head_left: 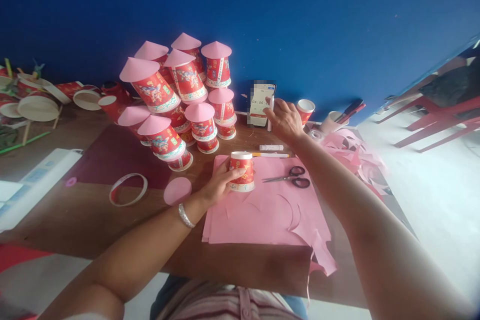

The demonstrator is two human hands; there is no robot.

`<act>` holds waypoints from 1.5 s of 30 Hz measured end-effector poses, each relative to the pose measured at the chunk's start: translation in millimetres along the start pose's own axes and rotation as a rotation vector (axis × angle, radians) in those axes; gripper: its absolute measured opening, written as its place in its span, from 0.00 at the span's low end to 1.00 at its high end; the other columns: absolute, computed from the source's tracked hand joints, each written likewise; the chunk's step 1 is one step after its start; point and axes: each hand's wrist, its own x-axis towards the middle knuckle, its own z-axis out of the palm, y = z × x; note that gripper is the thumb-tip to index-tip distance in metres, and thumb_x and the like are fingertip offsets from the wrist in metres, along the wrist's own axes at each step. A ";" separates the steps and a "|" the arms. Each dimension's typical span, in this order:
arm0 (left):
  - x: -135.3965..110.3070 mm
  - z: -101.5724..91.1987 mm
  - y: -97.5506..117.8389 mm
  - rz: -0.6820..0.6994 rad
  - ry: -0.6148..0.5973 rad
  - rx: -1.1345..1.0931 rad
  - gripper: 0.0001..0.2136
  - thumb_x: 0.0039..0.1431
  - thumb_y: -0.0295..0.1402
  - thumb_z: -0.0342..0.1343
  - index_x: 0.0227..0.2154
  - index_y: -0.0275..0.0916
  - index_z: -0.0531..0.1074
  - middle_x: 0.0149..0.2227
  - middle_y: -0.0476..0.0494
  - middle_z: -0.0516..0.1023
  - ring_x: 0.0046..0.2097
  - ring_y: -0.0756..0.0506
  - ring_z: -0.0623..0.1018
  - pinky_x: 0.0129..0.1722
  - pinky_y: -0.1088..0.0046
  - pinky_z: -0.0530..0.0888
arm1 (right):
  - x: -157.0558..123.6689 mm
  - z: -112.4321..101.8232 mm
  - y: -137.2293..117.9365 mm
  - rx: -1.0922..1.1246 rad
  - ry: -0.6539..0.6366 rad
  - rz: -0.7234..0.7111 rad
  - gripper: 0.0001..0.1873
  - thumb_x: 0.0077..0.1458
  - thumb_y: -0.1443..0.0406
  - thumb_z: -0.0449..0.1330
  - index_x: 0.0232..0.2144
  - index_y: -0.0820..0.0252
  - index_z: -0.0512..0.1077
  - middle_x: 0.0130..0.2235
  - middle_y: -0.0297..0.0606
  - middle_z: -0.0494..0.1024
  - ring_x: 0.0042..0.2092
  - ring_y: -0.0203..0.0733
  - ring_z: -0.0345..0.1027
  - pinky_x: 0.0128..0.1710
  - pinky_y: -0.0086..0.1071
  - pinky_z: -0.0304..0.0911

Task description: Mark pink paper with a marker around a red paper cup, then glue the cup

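Note:
My left hand (218, 185) is closed around a red patterned paper cup (243, 171) that stands upside down on a stack of pink paper sheets (262, 215). My right hand (284, 119) reaches farther back and grips a white pen-like stick (270, 110) beside a propped phone (261, 102). Black-handled scissors (290, 178) lie on the pink paper just right of the cup. A pink paper disc (177, 190) lies left of my left hand.
A pile of red cups with pink cone tops (180, 95) stands at the back centre. A tape ring (128, 189), a white glue stick (270, 147), a pencil (270, 155), spare cups (305, 109), pink scraps (352, 152) and round boxes (37, 107) lie around. Blue wall behind.

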 end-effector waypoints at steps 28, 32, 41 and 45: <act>2.0 7.2 6.3 0.047 0.013 -0.009 0.21 0.54 0.45 0.74 0.45 0.37 0.81 0.41 0.41 0.83 0.43 0.41 0.82 0.48 0.59 0.80 | -125.1 -134.7 -131.7 0.888 0.319 -0.001 0.14 0.73 0.69 0.59 0.58 0.54 0.74 0.34 0.35 0.82 0.30 0.41 0.77 0.28 0.34 0.73; 1.0 9.9 6.9 0.048 0.018 -0.034 0.20 0.55 0.44 0.74 0.45 0.38 0.80 0.42 0.41 0.82 0.42 0.42 0.82 0.47 0.60 0.80 | -128.2 -143.3 -139.4 0.943 0.233 0.120 0.10 0.69 0.70 0.62 0.47 0.49 0.71 0.31 0.30 0.83 0.28 0.41 0.79 0.27 0.33 0.75; 0.0 12.9 6.3 0.052 0.002 -0.016 0.20 0.55 0.45 0.74 0.43 0.38 0.77 0.38 0.44 0.80 0.41 0.43 0.81 0.44 0.63 0.79 | -128.8 -144.7 -142.6 1.004 0.179 0.113 0.11 0.67 0.71 0.63 0.43 0.49 0.69 0.31 0.28 0.86 0.27 0.38 0.81 0.27 0.31 0.75; -0.5 13.0 4.8 0.046 0.012 -0.002 0.20 0.55 0.46 0.74 0.42 0.39 0.76 0.39 0.44 0.79 0.40 0.44 0.80 0.44 0.63 0.77 | -128.8 -144.3 -145.0 1.047 0.165 0.155 0.09 0.69 0.70 0.63 0.42 0.50 0.68 0.31 0.29 0.86 0.27 0.37 0.81 0.27 0.30 0.75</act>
